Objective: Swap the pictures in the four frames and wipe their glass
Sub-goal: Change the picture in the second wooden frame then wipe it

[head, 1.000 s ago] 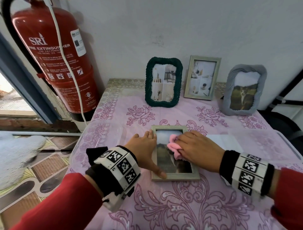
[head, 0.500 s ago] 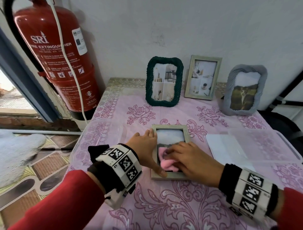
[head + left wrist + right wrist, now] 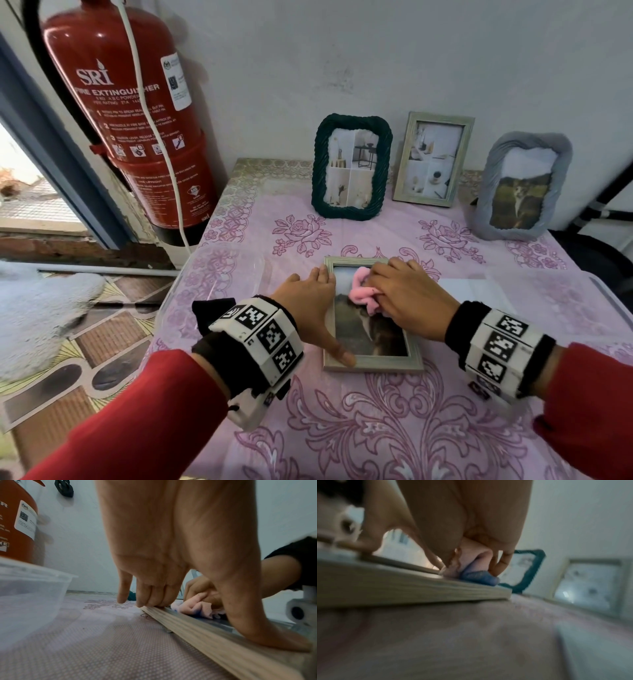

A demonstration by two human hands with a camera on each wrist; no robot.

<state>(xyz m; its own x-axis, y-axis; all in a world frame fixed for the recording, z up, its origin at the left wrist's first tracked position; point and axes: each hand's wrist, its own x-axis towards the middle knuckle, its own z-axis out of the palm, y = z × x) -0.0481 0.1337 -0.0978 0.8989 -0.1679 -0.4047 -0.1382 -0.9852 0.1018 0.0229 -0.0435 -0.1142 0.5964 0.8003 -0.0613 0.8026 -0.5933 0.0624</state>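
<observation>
R hand point(image 3: 412, 301) presses cloth point(image 3: 363, 287); L hand point(image 3: 308, 308) flat on frame point(image 3: 376, 361).

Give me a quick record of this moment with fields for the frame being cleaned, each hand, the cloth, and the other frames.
frame being cleaned: wooden frame, flat on the tablecloth
left hand: presses the frame's left edge, fingers straight
right hand: grips the pink cloth
cloth: on the glass, upper part
other frames: green frame, pale wooden frame, grey frame, upright by the wall
</observation>
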